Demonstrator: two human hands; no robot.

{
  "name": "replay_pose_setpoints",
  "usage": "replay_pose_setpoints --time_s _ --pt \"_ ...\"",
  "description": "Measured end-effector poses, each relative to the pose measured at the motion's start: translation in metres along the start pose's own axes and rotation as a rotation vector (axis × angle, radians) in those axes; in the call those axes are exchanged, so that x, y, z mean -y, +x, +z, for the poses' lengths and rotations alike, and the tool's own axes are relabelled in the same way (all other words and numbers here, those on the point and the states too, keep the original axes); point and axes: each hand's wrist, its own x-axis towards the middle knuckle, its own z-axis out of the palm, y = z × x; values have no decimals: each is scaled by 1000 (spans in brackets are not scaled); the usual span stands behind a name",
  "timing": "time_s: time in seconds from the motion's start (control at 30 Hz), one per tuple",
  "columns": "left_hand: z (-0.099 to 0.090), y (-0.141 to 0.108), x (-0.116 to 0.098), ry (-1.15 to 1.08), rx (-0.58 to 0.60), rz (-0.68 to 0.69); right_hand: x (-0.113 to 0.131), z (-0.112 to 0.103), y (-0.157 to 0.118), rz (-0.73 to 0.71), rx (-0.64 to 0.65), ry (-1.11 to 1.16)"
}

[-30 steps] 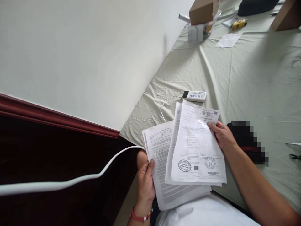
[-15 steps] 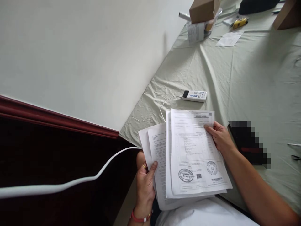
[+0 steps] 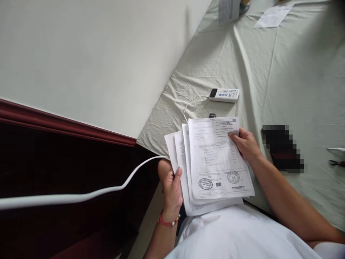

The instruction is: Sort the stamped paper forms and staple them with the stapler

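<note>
Several printed sheets of paper [image 3: 219, 154] are fanned out in front of my body, the top one bearing two round stamps and a barcode. My left hand [image 3: 172, 185] grips the left edges of the rear sheets, thumb on top; a ring and a red bracelet show on it. On the right side, my right hand [image 3: 245, 144] pinches the upper right edge of the front sheets, thumb over the print. Its other fingers are partly behind the paper. Beyond the sheets lies a white power bank [image 3: 224, 95] with a thin cable plugged in.
A pale green cloth [image 3: 269, 97] covers the surface. A blurred-out dark object [image 3: 283, 149] lies right of my right hand. Another paper [image 3: 274, 15] lies at the back. A white cable [image 3: 107, 190] crosses on the left, before the wall [image 3: 88, 64].
Both hands have drawn the sheets slightly left and closer together, so the fan is narrower. The view has tilted down, and a small dark object now shows behind the papers.
</note>
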Motion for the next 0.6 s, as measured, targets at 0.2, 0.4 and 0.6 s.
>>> replay_pose_setpoints --time_s 0.2,0.4,0.6 --pt "4 -1 8 14 35 -4 -5 4 -1 18 40 -50" --pt "6 0 11 25 68 11 -8 3 -1 25 55 -41" --pt "5 3 9 46 94 27 -7 3 -1 52 76 -61"
